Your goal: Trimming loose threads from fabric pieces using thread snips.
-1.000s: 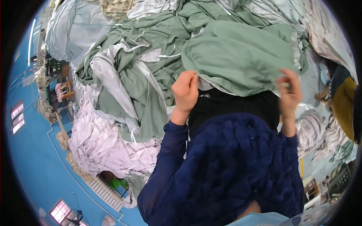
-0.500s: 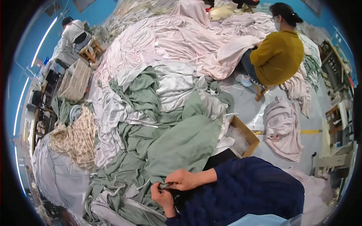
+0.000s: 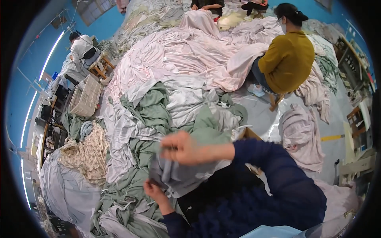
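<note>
A grey cloth (image 3: pixel 184 174) hangs in folds over my dark lap, between my two hands. My left hand (image 3: pixel 155 193) is closed at its left edge, the fingertips pinched on the cloth. Above it, my right hand (image 3: pixel 182 148) is raised and smeared by motion. Its fingers are curled round a small dark tool (image 3: pixel 170 148), whose exact kind is blurred. Green and white cloth (image 3: pixel 131 190) lies heaped beside and beyond my hands.
Pink sheets (image 3: pixel 178 51) fill the middle distance. A person in a mustard top (image 3: pixel 289 59) sits at the right on a stool. A cardboard box (image 3: pixel 249 134) is partly hidden behind my right arm. A pale crate (image 3: pixel 85 97) and floral cloth (image 3: pixel 85 150) lie left.
My right hand has lifted up and away from my left, which has shifted slightly left and up. The green cloth across my lap has given way to a grey face. My view has tilted up a little.
</note>
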Motion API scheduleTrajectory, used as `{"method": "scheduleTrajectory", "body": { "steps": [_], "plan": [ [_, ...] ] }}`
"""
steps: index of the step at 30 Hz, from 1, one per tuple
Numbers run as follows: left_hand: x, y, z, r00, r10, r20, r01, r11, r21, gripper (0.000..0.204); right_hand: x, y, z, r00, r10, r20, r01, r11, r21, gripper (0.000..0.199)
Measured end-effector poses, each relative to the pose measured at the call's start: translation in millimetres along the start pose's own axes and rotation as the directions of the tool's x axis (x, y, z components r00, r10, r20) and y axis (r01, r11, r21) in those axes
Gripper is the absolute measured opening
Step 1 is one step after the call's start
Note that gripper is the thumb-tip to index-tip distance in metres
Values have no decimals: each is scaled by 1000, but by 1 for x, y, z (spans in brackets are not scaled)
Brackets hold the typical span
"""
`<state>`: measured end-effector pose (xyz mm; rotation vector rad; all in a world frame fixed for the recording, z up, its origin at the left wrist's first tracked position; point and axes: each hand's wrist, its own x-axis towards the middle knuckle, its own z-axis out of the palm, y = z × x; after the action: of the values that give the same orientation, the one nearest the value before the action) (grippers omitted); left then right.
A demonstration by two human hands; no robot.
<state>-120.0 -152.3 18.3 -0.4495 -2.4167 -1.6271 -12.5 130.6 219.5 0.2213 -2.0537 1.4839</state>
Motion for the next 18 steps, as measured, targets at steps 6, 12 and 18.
{"method": "scheduleTrajectory", "body": {
  "steps": [6, 12, 18],
  "plan": [
    [98, 189, -58, 862, 345, -371, -367, 930, 10, 12, 115, -57, -86, 944, -287, -161, 229, 925, -303, 17],
    [78, 292, -127, 916, 391, 88, -368, 908, -200, 7, 178, -169, -124, 816, -524, -246, 401, 818, -412, 26],
    [59, 298, -163, 962, 258, 92, -212, 914, -346, 20, 97, -242, -132, 933, -337, -129, 282, 905, -320, 21]
  ]
}}
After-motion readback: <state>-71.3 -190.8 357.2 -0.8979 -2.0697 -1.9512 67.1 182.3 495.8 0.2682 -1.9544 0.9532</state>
